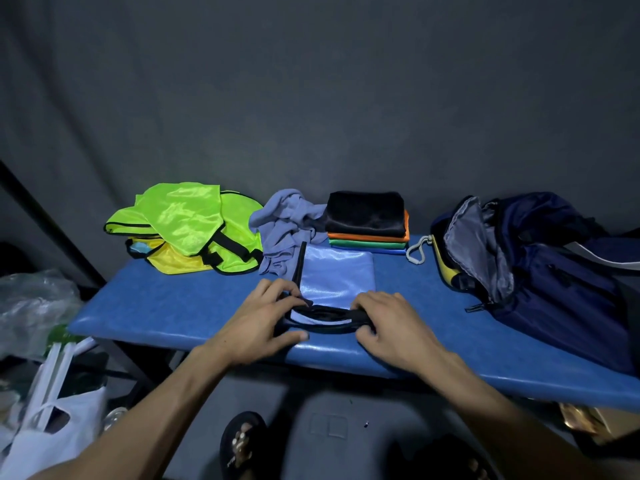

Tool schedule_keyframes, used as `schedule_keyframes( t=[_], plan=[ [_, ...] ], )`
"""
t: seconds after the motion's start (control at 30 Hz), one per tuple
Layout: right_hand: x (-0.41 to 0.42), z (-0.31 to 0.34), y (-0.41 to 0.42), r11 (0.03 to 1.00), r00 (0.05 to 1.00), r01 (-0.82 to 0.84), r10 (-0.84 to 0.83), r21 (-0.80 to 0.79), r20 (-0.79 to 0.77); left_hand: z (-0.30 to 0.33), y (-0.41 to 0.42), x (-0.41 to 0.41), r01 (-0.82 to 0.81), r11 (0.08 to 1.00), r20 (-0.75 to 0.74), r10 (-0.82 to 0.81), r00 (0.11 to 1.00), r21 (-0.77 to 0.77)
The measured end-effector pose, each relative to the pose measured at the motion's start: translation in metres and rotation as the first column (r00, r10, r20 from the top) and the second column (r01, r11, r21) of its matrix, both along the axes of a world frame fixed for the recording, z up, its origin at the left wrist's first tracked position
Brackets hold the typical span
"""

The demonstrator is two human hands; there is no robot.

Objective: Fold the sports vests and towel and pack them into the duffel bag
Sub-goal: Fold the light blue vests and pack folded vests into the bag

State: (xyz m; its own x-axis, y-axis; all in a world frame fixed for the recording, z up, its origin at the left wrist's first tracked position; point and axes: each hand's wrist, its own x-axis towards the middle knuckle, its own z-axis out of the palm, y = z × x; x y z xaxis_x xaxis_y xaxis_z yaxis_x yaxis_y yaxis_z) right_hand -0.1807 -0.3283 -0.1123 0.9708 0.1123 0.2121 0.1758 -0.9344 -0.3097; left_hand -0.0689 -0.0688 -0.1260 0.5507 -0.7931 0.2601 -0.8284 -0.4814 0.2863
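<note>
On blue padded bench (166,306) before grey backdrop (311,98), both hands' fingers (277,292) pinching light-blue vest (337,275).

Both forearms extend forward over the near edge of the tabletop (173,306). Left hand (256,323) and right hand (391,323) lie palm-down, fingers (277,289) curled, gripping the light blue vest (336,275).

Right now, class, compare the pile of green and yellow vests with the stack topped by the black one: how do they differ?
The green and yellow vests lie crumpled and overlapping; the stack is folded flat and squared. The pile sits left of the grey towel, the stack right of it. Both rest on the blue bench.
</note>
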Motion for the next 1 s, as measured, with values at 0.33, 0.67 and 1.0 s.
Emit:
schedule_keyframes(
  t=[0.33,0.67,1.0],
  plan=[
    [-0.007,0.020,-0.029,0.834,0.952,0.166,0.004,0.526,-0.307,-0.005,-0.016,-0.015,-0.138,0.984,-0.370,0.089,0.925,-0.109],
    [-0.003,0.020,-0.033,0.755,0.942,0.201,0.024,0.624,-0.334,0.005,-0.030,-0.014,-0.313,0.924,-0.434,0.194,0.880,-0.221],
    [0.029,0.018,-0.022,0.681,0.924,0.365,-0.185,0.635,-0.334,-0.002,-0.059,-0.005,-0.556,0.826,-0.387,0.486,0.783,-0.089]
  ],
)
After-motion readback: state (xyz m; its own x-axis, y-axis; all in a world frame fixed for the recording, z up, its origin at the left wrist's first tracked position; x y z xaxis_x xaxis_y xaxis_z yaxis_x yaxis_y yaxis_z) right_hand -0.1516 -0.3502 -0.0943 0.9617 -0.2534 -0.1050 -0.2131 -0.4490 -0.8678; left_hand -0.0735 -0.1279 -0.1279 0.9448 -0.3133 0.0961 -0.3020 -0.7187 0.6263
